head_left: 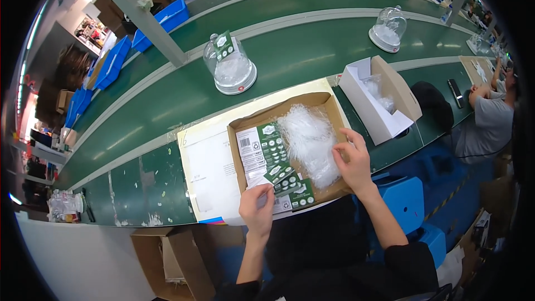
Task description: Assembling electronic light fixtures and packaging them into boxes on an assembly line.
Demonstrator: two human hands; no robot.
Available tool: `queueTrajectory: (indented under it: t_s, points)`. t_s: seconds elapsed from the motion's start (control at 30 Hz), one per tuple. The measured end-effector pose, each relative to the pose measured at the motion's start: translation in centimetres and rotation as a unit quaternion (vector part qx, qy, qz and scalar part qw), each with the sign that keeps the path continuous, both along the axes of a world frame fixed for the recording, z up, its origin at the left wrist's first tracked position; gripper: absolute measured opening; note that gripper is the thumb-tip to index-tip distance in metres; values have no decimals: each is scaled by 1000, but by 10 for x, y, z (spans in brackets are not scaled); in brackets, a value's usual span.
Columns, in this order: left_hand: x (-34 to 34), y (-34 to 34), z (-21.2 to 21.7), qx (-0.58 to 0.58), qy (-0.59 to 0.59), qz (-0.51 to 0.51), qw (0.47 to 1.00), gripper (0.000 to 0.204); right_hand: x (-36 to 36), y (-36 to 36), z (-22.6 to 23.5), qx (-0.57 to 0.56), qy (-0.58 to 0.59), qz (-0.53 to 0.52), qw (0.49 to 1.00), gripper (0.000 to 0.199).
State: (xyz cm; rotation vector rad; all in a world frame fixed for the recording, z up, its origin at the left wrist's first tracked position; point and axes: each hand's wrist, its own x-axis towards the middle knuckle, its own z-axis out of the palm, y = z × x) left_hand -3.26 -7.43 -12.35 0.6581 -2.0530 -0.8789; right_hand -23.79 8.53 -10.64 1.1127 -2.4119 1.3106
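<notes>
Bending over a shallow cardboard tray, a person in dark sleeves works with both bare hands; the left hand is at the tray's near edge, its fingers curled and its thumb and fingertips close together by the lower green-and-white printed cards, though whether they pinch one I cannot tell; the right hand is over the tray's right side, thumb and forefinger bent towards each other beside a heap of clear plastic strands, and any strand between them is too fine to make out; cards lie along the tray's left half, overlapping at the bottom, with the heap just to their right; beneath the tray are white sheets; beyond its right corner stands an open white carton holding clear pieces; farther off, on a green conveyor, stands a clear dome on a white base, with a green card at its top; a second dome stands well apart to the right; blue bins sit at far left.
</notes>
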Motion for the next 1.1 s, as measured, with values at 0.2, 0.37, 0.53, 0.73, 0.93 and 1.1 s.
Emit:
queueTrajectory:
  t_s: [0.2, 0.37, 0.53, 0.73, 0.93, 1.1]
  points:
    - [0, -2, 5, 23, -73, -52, 996, 27, 1, 1, -5, -2, -14, -8, 1000, 10]
    - [-2, -9, 20, -29, -206, -114, 971, 53, -3, -2, -5, -15, -20, 12, 1000, 10]
    - [-9, -15, 24, -91, -261, -153, 949, 48, -9, 8, -2, -12, -4, -3, 1000, 8]
    - [-6, -28, 22, -215, -313, -234, 895, 17, -7, 0, -33, -32, 11, 16, 999, 12]
    - [-2, -52, 24, -273, -383, -303, 829, 13, -2, 7, -28, -59, 11, 26, 998, 9]
    - [-4, -38, 70, -178, -334, -244, 893, 12, -7, 8, -28, -57, 4, 61, 997, 9]
